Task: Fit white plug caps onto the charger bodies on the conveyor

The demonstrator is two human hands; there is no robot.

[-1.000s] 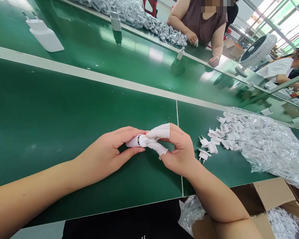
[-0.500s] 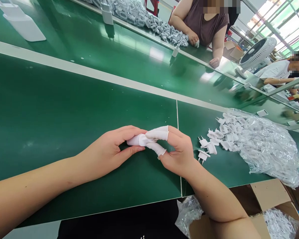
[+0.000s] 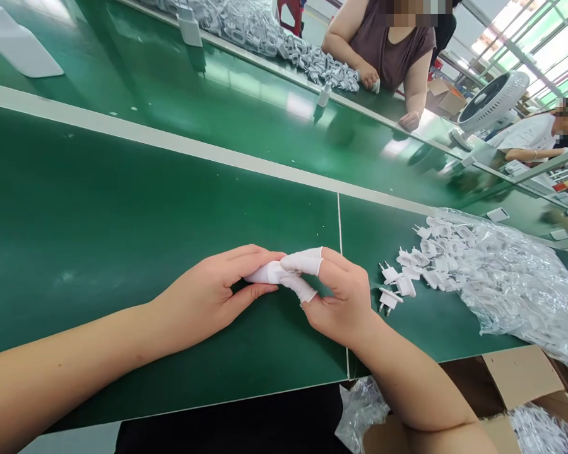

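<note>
From the head camera, I saw the left hand (image 3: 213,282) with its grip narrowed around one end of a white, rounded plastic piece (image 3: 259,275), which sat between thumb and fingers over the smooth green counter (image 3: 123,208). The right hand (image 3: 343,293), in white fabric finger covers (image 3: 305,260), pinched the other end. Loose white two-pin plastic plugs (image 3: 390,299) lay beyond that hand, beside a bulging clear plastic bag (image 3: 525,290).

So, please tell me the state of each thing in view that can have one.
White charger: gripped at both ends, partly hidden
Left hand: closed on one end
Right hand: closed on the other end
Finger covers: worn on right hand
Plastic bag: open, plug pieces spilled out
Cardboard box: open
Fan: on or off, cannot tell
</note>
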